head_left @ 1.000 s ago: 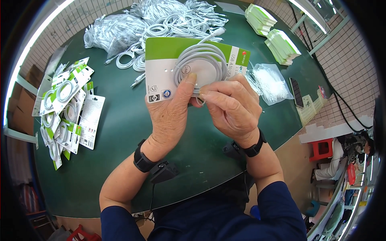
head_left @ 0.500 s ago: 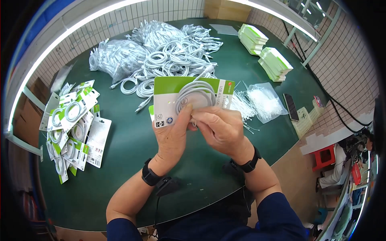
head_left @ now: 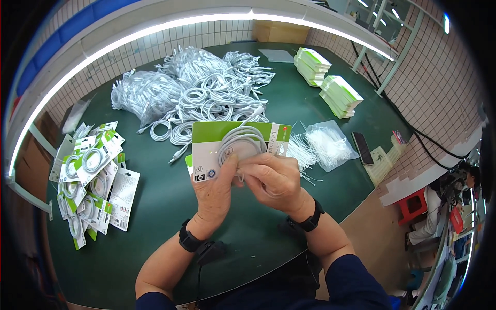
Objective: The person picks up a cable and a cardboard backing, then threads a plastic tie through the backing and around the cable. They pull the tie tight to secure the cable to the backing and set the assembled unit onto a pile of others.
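A green-and-white packaging card (head_left: 205, 135) is held up in front of me over the table. Against its face lies a coiled white cable (head_left: 242, 132), one plug end sticking out past the card's top edge. My left hand (head_left: 213, 195) grips the card from below, with its thumb pressed on the coil's lower part. Close beside that thumb, my right hand (head_left: 279, 180) pinches a thin whitish cable tie (head_left: 271, 195) at the bottom of the coil. The fingers partly cover the tie. Behind the card peeks the green edge of another card (head_left: 188, 163).
Bagged and loose coiled cables (head_left: 206, 98) are heaped at the back. Carded cables (head_left: 93, 181) pile up at left. Card stacks (head_left: 338, 95), a bag of white ties (head_left: 330, 144) and a phone (head_left: 362, 148) lie at right. A light tube (head_left: 248, 15) arches overhead.
The whole view has shifted, so everything sits a little lower and further left. My right fingers still work at the coil's base; a thin strand now shows under them.
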